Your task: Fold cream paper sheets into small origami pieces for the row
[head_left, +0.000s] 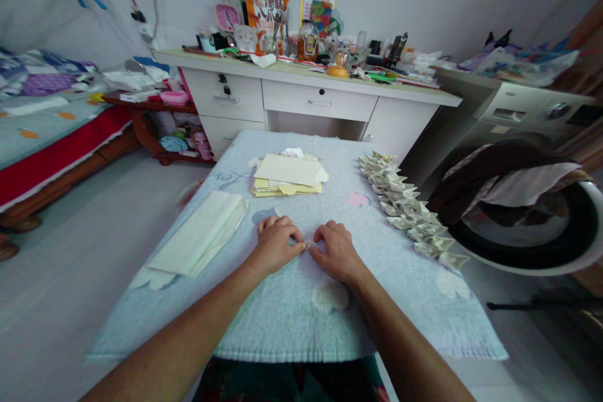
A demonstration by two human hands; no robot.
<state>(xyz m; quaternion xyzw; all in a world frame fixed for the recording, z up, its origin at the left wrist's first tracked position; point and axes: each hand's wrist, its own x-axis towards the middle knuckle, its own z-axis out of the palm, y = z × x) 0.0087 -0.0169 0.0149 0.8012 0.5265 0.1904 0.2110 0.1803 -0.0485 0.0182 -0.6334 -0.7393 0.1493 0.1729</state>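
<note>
While both hands met above the middle of the cloth-covered bench [277, 326], the left hand [279, 244] had its thumb and forefinger pinched on a small pale piece [307, 244], too tiny to make out in detail. The right hand [335, 251] was just beside it, thumb and forefinger curved toward that piece from the other side; whether they were clamped on it or merely touching it, one could not tell. The piece itself was between the two hands, right at the fingertips. Just beyond the hands lay an uneven stack of cream and yellowish paper sheets [287, 173], with a crumpled white scrap [293, 152] at its far side. Left of the left hand, a long folded bundle of pale paper [200, 232] lay aslant. Right of the right hand and well apart from it, many boat-like folded papers [409, 207] crowded in a slanting band along the edge. Farther beyond the hands, a white bench with drawers [292, 95] carried an orange bag [264, 3], a pink clock [227, 17] and much clutter. Off to their right stood a washing machine [532, 100], its round door open.
</note>
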